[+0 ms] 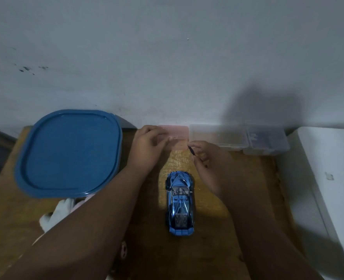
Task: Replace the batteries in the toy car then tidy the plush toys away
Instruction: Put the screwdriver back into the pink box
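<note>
One toy car (180, 201), one blue lid (70, 152), three boxes (179, 133) (219, 136) (268, 140), one plush toy (56, 214), one tool (191, 150), two hands (146, 146) (209, 164)

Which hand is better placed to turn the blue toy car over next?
The left hand, probably. The right hand pinches a thin dark tool, so it should keep that ready. The left only holds the pink box and could let go and reach the toy car nearby.

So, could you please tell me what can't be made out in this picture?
Head view only.
Hidden: most of the plush toy, under the left forearm.
Blurred: the pink box contents, partly covered by the left hand.
Too small: the thin dark tool in the right hand.
Facing down: the toy car underside.
</note>
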